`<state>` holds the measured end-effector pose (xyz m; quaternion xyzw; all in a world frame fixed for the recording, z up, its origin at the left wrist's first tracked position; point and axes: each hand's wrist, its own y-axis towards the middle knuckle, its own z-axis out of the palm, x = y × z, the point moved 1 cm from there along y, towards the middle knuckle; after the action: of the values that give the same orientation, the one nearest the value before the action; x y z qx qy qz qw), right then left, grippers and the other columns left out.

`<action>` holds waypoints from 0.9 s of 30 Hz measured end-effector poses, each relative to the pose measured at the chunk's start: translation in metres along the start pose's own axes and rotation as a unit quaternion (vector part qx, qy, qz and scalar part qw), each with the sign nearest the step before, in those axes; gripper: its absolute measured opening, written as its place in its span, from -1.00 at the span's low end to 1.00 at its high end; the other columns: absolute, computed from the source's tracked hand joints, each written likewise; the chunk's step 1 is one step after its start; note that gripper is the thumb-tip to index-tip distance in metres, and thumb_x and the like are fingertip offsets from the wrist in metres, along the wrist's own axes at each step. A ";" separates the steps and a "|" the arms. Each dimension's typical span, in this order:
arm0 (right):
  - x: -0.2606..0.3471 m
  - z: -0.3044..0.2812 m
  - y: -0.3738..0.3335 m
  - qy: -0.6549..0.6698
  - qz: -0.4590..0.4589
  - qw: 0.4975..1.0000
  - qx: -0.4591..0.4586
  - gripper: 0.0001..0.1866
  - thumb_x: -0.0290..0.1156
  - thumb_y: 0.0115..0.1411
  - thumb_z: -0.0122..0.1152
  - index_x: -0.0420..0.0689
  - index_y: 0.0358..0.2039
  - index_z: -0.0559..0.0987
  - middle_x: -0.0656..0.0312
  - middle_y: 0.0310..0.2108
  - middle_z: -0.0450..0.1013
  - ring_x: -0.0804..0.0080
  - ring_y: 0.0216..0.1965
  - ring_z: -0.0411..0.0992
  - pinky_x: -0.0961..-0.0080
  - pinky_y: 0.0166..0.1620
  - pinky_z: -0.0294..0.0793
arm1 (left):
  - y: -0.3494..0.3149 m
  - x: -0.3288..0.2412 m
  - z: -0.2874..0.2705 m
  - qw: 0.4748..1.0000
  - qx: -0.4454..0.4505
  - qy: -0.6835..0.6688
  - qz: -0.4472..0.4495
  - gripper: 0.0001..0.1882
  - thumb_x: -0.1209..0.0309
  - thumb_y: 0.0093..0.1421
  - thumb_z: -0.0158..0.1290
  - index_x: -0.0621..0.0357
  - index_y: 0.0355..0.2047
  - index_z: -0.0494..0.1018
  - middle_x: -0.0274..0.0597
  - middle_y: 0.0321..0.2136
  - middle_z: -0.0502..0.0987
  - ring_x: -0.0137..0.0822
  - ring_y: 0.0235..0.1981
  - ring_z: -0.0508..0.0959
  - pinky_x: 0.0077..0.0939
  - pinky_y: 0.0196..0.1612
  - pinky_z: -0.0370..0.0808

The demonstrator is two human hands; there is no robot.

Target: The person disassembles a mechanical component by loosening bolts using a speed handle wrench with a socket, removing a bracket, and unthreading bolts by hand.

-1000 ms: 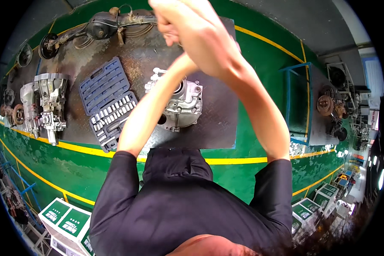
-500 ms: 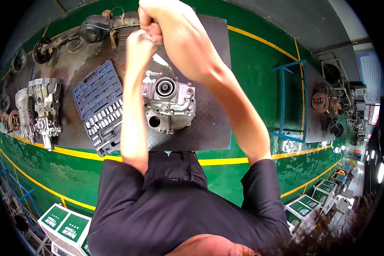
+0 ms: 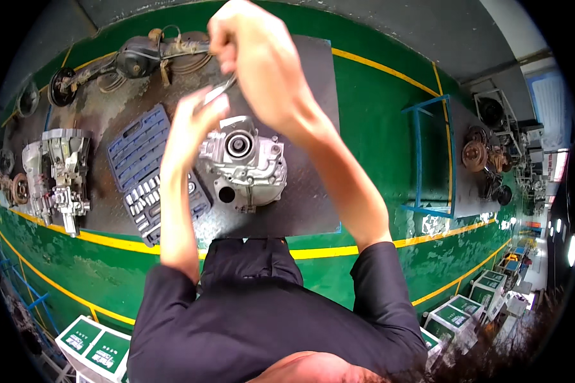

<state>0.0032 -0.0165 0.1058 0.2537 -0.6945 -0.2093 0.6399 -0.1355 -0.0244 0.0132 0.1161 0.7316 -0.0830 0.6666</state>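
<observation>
My left hand is above the far side of the dark workbench, its thumb and fingers around a shiny metal wrench. Only part of this tool shows, and its exact type is hard to make out. Higher up, near the tool's far end, my right hand is closed with curled fingers, slightly blurred. What it grips, if anything, is hidden. Below both hands a silver gearbox housing sits on the bench, with a round bearing opening on top. Left of it lies an opened blue socket set case, partly covered by my left forearm.
A second gearbox stands at the bench's left. Along the back lies a rusty axle with a drum. To the right is a blue-framed table with worn parts. White-and-green boxes stand behind me on the green floor.
My hands were close together and are now apart. The left moved down and nearer with the wrench; the right stayed high. The view shifted slightly, so the bench sits a little lower and further left.
</observation>
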 end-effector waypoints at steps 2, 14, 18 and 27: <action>0.001 0.010 -0.004 -0.015 -0.074 0.996 0.055 -0.80 -0.51 0.26 -0.18 -0.21 -0.52 0.32 0.26 -0.52 0.22 0.50 -0.51 0.20 0.53 -0.40 0.28 | -0.041 0.019 0.025 0.992 0.111 -0.056 0.007 -0.80 0.37 0.20 0.13 0.25 -0.25 0.59 -0.42 -0.56 0.52 -0.56 -0.48 0.46 -0.59 -0.40 0.37; 0.004 -0.011 0.011 0.016 0.058 0.998 0.002 -0.80 -0.50 0.14 -0.08 -0.33 -0.53 0.45 0.08 -0.56 0.37 0.31 -0.49 0.33 0.40 -0.35 0.35 | 0.002 0.027 0.014 0.988 -0.111 -0.107 0.002 -0.80 0.36 0.24 0.07 0.22 -0.43 0.58 -0.35 -0.62 0.53 -0.61 -0.61 0.41 -0.73 -0.52 0.26; 0.005 -0.005 0.008 -0.096 -0.071 0.989 0.088 -0.76 -0.38 0.28 -0.11 -0.13 -0.53 0.38 0.30 -0.59 0.25 0.55 -0.51 0.21 0.57 -0.36 0.22 | 0.000 0.009 0.094 0.937 0.080 0.027 0.340 -0.63 0.44 0.23 0.12 0.45 -0.03 0.39 -0.02 -0.17 0.52 -0.38 -0.11 0.47 -0.47 -0.05 0.42; -0.037 0.002 0.028 -0.117 -0.144 0.981 0.055 -0.84 -0.54 0.13 -0.06 -0.31 -0.54 0.44 0.10 -0.58 0.35 0.34 -0.53 0.28 0.40 -0.39 0.31 | -0.006 0.034 0.010 0.992 0.010 -0.120 0.041 -0.81 0.39 0.21 0.12 0.16 -0.53 0.51 -0.40 -0.66 0.46 -0.54 -0.58 0.45 -0.57 -0.45 0.38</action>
<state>0.0005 0.0281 0.0942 0.3596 -0.7313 -0.2888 0.5024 -0.1304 -0.0310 -0.0223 0.1416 0.6401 -0.0761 0.7513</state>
